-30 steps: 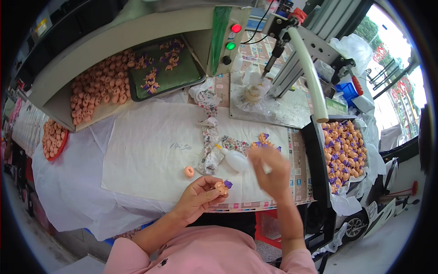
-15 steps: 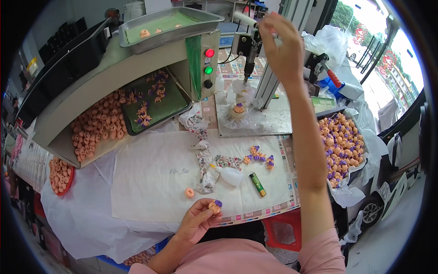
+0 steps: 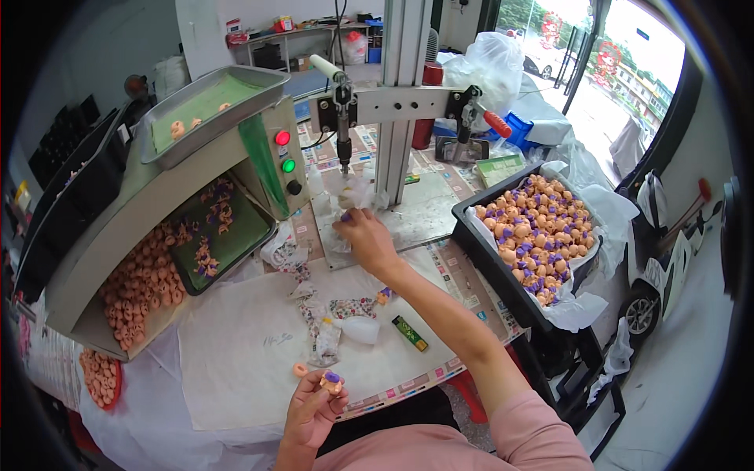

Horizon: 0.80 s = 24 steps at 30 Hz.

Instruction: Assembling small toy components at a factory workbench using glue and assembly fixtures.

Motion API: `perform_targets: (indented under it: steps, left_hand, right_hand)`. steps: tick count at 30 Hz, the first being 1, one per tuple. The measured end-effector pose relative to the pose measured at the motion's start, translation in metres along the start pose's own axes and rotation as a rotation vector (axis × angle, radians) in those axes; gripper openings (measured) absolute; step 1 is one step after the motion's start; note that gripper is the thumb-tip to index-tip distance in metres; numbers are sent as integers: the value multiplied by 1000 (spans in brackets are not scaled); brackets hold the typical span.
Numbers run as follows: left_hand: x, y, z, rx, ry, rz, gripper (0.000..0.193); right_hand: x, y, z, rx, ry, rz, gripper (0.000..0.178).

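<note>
My left hand [image 3: 311, 411] is closed at the table's front edge, pinching a small peach doll-head-like piece [image 3: 332, 385] with a purple top between thumb and fingers. My right hand [image 3: 369, 239] reaches over the metal base of a hand press [image 3: 344, 133]. Its fingers close round a small purple-topped part [image 3: 345, 217] at the fixture, mostly hidden by the hand. The press tip stands raised above, near clear plastic film. A loose peach ring-shaped piece [image 3: 300, 369] lies by my left hand. Several purple-and-peach pieces [image 3: 384, 296] lie partly behind my right forearm.
A white squeeze bottle [image 3: 360, 330], a green tube [image 3: 410, 334] and floral cloth [image 3: 352, 308] lie on the table. At right stands a black crate [image 3: 503, 286] of finished-looking pieces. A heater box [image 3: 267, 161] with a dark tray [image 3: 228, 255] stands left, peach pieces heaped inside.
My right hand has come down from high by the press lever to the fixture. The lever now stands free. My left hand keeps its piece. The view has turned to the right.
</note>
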<state>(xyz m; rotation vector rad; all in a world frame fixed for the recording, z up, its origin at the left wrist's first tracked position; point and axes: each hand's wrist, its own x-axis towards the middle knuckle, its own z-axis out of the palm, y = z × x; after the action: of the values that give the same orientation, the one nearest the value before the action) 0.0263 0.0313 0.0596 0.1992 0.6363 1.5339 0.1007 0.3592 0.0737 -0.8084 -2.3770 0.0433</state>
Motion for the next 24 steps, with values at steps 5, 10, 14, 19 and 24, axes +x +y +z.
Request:
perform_targets:
  steps: [5, 10, 14, 19, 24]
  left_hand:
    - [-5, 15, -3, 24, 96, 114, 26]
    - [4, 46, 0, 161, 104, 175, 28]
    - [22, 64, 16, 250, 26, 193, 32]
    - [69, 75, 57, 436, -98, 245, 27]
    - [152, 81, 63, 524, -24, 139, 23]
  right_hand:
    - [-25, 16, -75, 145, 315, 96, 31]
    - [-81, 93, -179, -394, 305, 534, 22]
    - [-126, 118, -208, -534, 57, 772, 22]
    - [-147, 82, -224, -501, 194, 601, 17]
    - [-144, 8, -201, -3, 103, 281, 15]
